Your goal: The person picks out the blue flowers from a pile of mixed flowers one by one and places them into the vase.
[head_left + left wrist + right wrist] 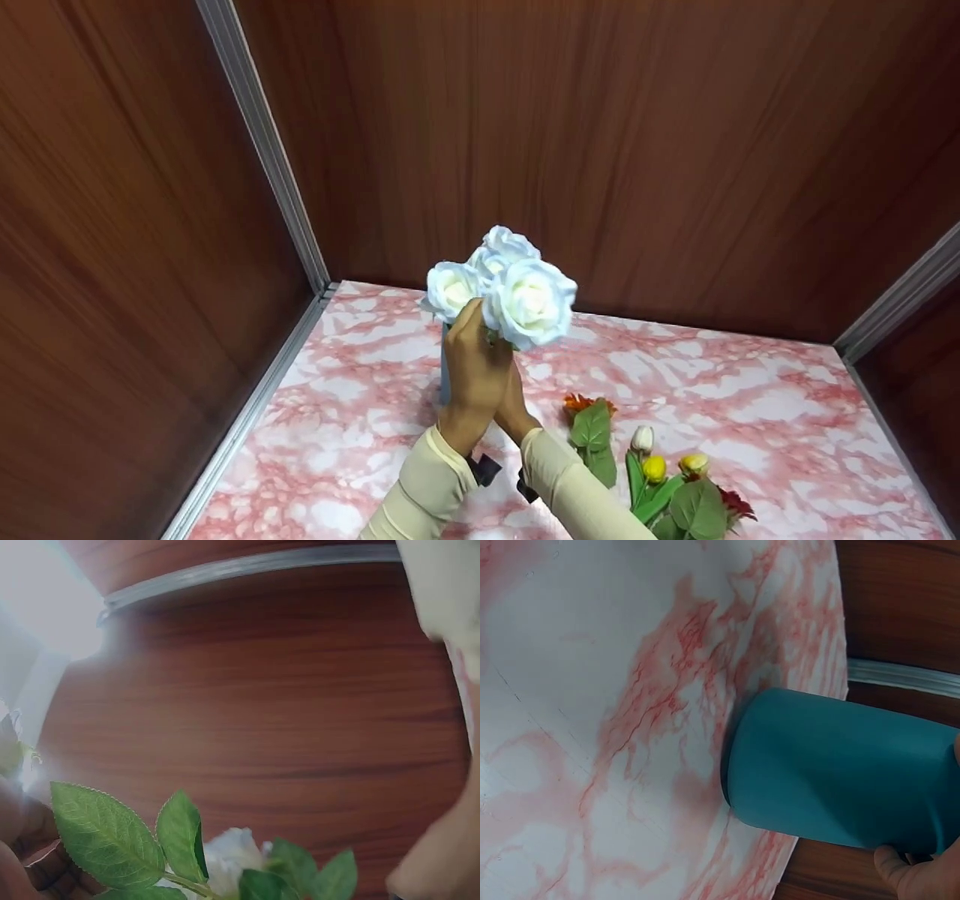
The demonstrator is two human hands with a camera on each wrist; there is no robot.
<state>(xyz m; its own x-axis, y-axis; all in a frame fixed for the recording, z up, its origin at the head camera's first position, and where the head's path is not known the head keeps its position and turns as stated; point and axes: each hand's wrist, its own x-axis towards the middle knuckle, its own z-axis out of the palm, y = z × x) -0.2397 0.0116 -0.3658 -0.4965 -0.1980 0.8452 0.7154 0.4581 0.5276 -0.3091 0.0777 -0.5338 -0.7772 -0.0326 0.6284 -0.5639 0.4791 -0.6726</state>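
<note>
A: From the head camera, the left hand point(474, 375) is raised in front of the chest with its fingers wrapped round the stems just under the white roses point(510, 289). The blooms sit right above its fingertips.

B: And the right hand point(516, 409)?

A: Mostly hidden behind the left one there. Only its back and wrist show, so that view cannot tell me what its fingers do. A thin sliver of teal shows just left of the left hand.

B: The right wrist camera fills that in. It shows a teal vase point(840, 769), with a fingertip pressed on its wall at the lower right edge, so the right hand grips the vase standing on the pink marble tabletop point(607, 727).

A: The left wrist view shows neither vase nor table, just green leaves point(109, 836) and one pale bloom next to its fingers, against the wood wall point(262, 712).

B: Loose flowers point(660, 480) lie on the marble to the right of both wrists, well apart from the fingers.
</note>
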